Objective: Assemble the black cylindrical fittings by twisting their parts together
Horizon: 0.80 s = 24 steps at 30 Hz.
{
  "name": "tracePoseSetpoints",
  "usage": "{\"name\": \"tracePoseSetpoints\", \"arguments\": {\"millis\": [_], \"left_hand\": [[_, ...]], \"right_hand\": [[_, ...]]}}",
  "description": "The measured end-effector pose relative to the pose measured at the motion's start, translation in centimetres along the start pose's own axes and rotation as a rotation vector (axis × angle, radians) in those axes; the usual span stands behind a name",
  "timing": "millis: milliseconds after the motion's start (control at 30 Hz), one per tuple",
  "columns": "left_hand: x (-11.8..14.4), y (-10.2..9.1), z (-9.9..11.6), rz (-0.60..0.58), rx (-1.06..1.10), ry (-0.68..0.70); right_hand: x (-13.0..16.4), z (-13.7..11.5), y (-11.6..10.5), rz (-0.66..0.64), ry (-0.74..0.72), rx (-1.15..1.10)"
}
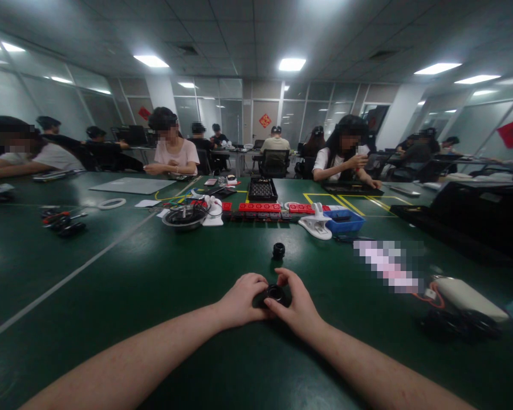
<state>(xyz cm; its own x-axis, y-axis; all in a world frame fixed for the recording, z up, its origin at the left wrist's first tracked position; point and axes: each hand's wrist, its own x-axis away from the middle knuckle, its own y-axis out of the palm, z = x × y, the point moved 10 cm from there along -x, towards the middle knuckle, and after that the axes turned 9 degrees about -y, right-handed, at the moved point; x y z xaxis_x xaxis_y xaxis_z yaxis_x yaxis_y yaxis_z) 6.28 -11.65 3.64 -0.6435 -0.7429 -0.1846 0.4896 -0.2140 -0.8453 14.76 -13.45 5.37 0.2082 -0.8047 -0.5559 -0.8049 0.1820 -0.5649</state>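
Note:
A black round part with a ring-shaped top (276, 292) sits low over the green table between my hands. My left hand (244, 297) is closed on its left side, with the thumb and fingers against it. From the right, my right hand (297, 299) curves around the same part, thumb at the near side and index finger at the far side. The part's lower portion is hidden by my fingers. A little farther off stands a small black ribbed cylinder (278, 251) that resembles a camera lens; neither hand touches it.
Red and black power strips (260, 208) cross the table ahead, between white clips (317, 222) and a metal bowl of cables (183, 215). A blue bin (344, 221) is at right. Tools (64, 221) lie left, a pale pouch (470, 296) right. Several people sit beyond.

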Motion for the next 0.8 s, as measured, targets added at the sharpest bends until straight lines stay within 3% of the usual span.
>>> {"name": "tracePoseSetpoints", "arguments": {"millis": [233, 567, 800], "left_hand": [[0.0, 0.2, -0.2, -0.026, -0.008, -0.009], [-0.1, 0.1, -0.2, -0.032, 0.028, -0.022], [-0.1, 0.2, -0.3, -0.024, 0.03, -0.024]], "right_hand": [[0.4, -1.7, 0.9, -0.134, -0.137, -0.247], [0.0, -0.9, 0.1, -0.047, -0.063, -0.05], [-0.2, -1.1, 1.0, -0.141, -0.066, 0.105]]}}
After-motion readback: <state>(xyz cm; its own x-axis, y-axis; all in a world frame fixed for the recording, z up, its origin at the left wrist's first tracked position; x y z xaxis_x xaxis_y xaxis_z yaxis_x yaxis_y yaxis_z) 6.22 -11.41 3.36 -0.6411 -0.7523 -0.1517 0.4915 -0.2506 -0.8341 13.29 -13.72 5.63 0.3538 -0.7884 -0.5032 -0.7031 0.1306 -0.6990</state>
